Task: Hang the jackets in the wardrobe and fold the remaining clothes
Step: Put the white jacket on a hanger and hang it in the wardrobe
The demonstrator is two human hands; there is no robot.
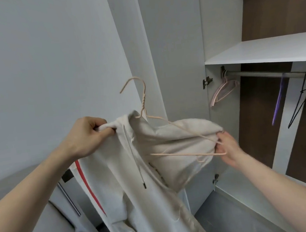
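A cream hooded jacket (pixel 135 167) is held up in front of the open wardrobe (pixel 217 55), left of and below the hanging rail (pixel 269 73). A pale wire hanger (pixel 168 125) is partly threaded into it: the hook stands up and to the left of the rail, above the neckline, while the long axis of the hanger runs downward and rightward toward the rail side, so the whole is tilted rather than level. One hanger arm is seen lying over the fabric of the right shoulder instead of inside it.

The left hand (pixel 86 136) is placed farthest from the rail, just below and left of the hook; its fingers are curled tightly together and clamped on a bunched fold of the hood or collar. The right hand (pixel 228 145) is the nearer one to the rail, below and left of it; its fingers are closed in a pinch on the far end of the hanger together with the shoulder cloth, though how much cloth is caught cannot be told.

The shoulder is judged not yet seated, and the hook must be carried up and rightward to reach the rail, where pink hangers (pixel 221 90) already hang at the left end.
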